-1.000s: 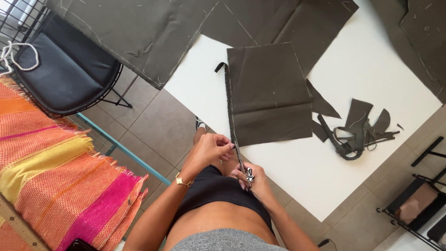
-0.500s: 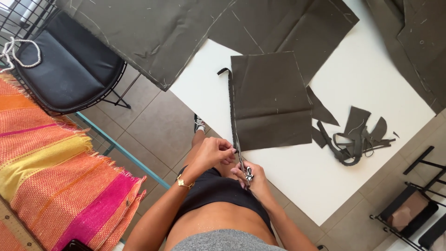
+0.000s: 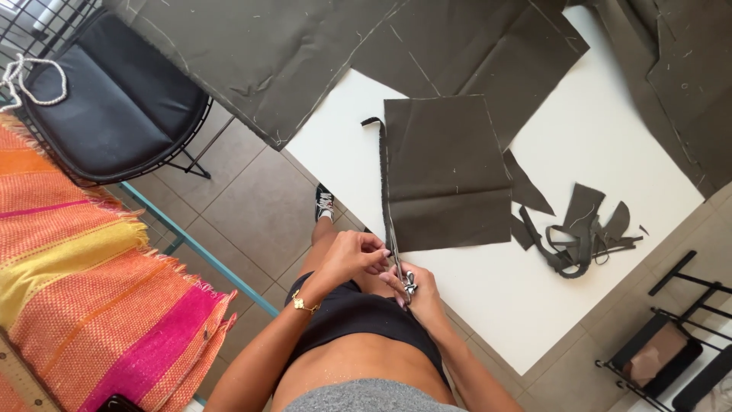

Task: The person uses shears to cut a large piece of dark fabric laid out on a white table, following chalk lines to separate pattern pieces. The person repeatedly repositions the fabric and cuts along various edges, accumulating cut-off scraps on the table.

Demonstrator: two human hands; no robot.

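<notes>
hands [image 3: 352, 255]: 2 | scissors [image 3: 406, 279]: 1 | chairs [image 3: 107, 107]: 2 (both black) | scrap heap [image 3: 583, 236]: 1

Bright, even daylight fills the scene, strongest on the white counter [image 3: 610, 152], which reads almost blown out with no hard glare. Shadows are soft and short: a faint one edges the dark fabric piece [image 3: 446, 175], deeper shade lies under the counter's near left edge on the tiled floor [image 3: 244, 206]. Focus is sharp across the middle; chalk marks on the cloth stay legible. Wide-angle stretch bends lines at the frame edges, notably the striped rug [image 3: 84, 282].
</notes>
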